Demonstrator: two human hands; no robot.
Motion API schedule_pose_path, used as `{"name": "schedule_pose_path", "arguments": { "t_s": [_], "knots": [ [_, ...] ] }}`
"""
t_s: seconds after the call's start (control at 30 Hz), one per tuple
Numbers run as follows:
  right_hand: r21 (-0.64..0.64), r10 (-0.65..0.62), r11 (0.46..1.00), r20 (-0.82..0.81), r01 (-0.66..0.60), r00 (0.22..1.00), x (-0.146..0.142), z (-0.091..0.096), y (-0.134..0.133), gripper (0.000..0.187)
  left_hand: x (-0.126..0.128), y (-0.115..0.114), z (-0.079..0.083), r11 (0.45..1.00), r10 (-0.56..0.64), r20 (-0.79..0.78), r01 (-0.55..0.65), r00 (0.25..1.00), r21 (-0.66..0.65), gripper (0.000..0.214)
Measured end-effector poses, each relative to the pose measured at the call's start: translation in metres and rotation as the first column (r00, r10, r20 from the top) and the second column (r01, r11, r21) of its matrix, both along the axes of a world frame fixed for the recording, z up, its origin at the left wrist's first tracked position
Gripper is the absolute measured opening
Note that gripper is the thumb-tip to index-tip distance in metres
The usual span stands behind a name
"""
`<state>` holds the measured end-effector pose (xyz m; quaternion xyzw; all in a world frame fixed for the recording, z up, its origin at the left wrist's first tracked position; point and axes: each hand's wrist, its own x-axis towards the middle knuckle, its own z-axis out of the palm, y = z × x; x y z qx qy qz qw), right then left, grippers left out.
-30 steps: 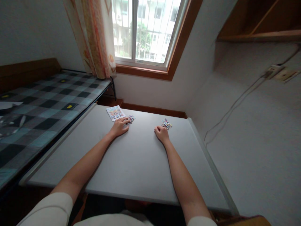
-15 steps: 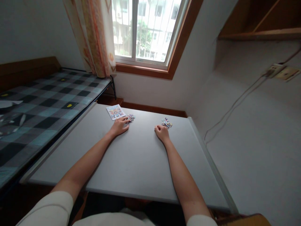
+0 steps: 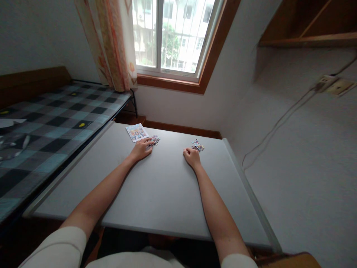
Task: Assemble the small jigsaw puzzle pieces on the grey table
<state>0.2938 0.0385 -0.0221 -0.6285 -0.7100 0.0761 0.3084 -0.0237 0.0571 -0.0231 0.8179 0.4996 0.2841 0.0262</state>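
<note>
The left hand covers part of a small heap of tiny, many-coloured flat pieces. The fingers are spread and a bit bent, with the tips at the heap's edge. It is hard to see if they pinch a piece. The right hand is curled like a loose fist, and I cannot tell if something is inside. It hides the near edge of a second heap of tiny, many-coloured pieces. The hands are well apart. The pieces are too small to make out one by one.

Since half a second ago, hardly anything is different: both hands and both heaps are in the same spots.

Both heaps lie near the far side of a pale grey, flat table. A square white card with a colourful picture lies just beyond the left hand, beside the first heap. To the left is a blue, grey and black checked mattress, with a see-through, shiny thing cut off by the edge. A wooden shelf is cut off at the top right.
</note>
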Motion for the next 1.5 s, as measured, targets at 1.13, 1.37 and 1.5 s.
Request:
{"name": "schedule_pose_path", "arguments": {
  "t_s": [1.13, 1.37, 1.5],
  "knots": [
    [0.001, 0.003, 1.000, -0.008, -0.003, 1.000, 0.001, -0.001, 0.000, 0.034, 0.036, -0.024, 0.007, 0.968, -0.248, 0.015, 0.249, 0.969, -0.018, 0.026],
    [0.001, 0.013, 1.000, -0.012, -0.013, 1.000, 0.000, 0.002, -0.001, 0.034, 0.036, -0.025, 0.009, 0.968, -0.251, 0.038, 0.252, 0.967, -0.004, 0.024],
    [-0.011, 0.016, 1.000, -0.011, -0.016, 1.000, 0.000, 0.002, -0.001, 0.034, 0.035, -0.024, 0.007, 0.969, -0.249, 0.028, 0.249, 0.968, -0.003, 0.024]
  ]
}}
